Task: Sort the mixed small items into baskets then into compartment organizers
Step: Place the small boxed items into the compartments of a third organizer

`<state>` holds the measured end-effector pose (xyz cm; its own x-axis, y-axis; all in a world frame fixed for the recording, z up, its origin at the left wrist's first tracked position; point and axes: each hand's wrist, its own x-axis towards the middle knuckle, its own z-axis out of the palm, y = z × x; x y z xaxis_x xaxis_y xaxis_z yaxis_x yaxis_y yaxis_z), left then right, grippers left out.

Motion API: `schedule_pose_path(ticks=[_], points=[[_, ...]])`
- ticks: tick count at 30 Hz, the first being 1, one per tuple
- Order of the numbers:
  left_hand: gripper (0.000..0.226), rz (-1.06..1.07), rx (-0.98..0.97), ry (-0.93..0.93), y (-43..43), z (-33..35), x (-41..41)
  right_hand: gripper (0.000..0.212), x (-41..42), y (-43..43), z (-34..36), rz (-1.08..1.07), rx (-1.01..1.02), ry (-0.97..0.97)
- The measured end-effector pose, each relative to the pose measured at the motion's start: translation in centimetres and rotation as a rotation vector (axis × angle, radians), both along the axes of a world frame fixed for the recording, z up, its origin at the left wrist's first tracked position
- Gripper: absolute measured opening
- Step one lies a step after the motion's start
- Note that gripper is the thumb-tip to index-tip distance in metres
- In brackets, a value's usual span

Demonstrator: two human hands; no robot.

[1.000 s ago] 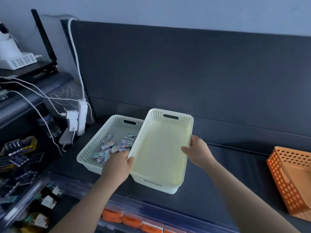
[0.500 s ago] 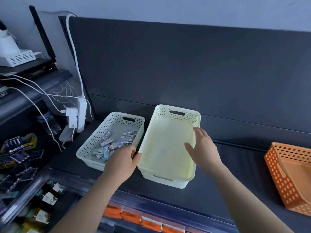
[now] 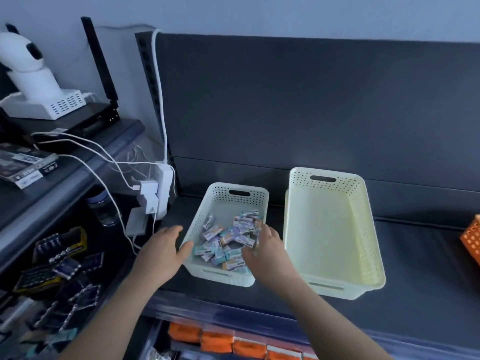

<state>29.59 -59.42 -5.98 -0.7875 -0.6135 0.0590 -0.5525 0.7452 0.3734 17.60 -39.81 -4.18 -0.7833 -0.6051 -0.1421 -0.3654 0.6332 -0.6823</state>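
Observation:
A white perforated basket (image 3: 217, 196) stands on the dark shelf and holds several small boxed items (image 3: 228, 237). To its right stands a pale yellow basket (image 3: 368, 229) with nothing in it. My left hand (image 3: 161, 250) is at the white basket's left wall, fingers spread, thumb touching its near left rim. My right hand (image 3: 265, 253) reaches over the basket's near right rim, its fingers down among the small boxes; whether it holds one is hidden.
An orange basket (image 3: 471, 240) shows at the right edge. A white power strip with plugs and cables (image 3: 155, 193) hangs left of the baskets. Battery packs (image 3: 59, 258) fill the left rack. Orange boxes (image 3: 233, 344) sit on the shelf below.
Both hands left the yellow basket, which now stands on the shelf. They moved left to the white basket, the right hand now inside it.

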Motion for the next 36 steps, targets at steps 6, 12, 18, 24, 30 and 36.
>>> schedule_pose_path(ticks=[6,12,18,24,30,36], points=[[0.023,-0.088,0.363,-0.012,-2.8,-2.3,-1.7,0.049,0.3,-2.1,-2.8,-0.277,0.096,-0.258],[0.016,-0.112,0.461,0.133,-3.2,-2.2,-0.9,0.031,1.5,-2.0,-1.8,-0.331,-0.064,-0.282],[0.030,-0.150,0.464,0.383,-2.0,3.8,0.8,0.035,2.9,-1.1,3.0,-0.280,-0.227,-0.142],[0.029,-0.265,0.460,0.640,1.5,11.0,-2.0,0.041,2.1,3.5,9.6,-0.353,-0.411,0.065],[0.027,-0.459,0.477,0.660,10.3,12.9,-6.9,0.042,0.6,12.9,11.2,-0.534,-0.472,0.119],[0.024,-0.595,0.496,0.571,22.5,10.7,-13.6,0.056,-0.9,25.8,10.4,-0.696,-0.549,0.068]])
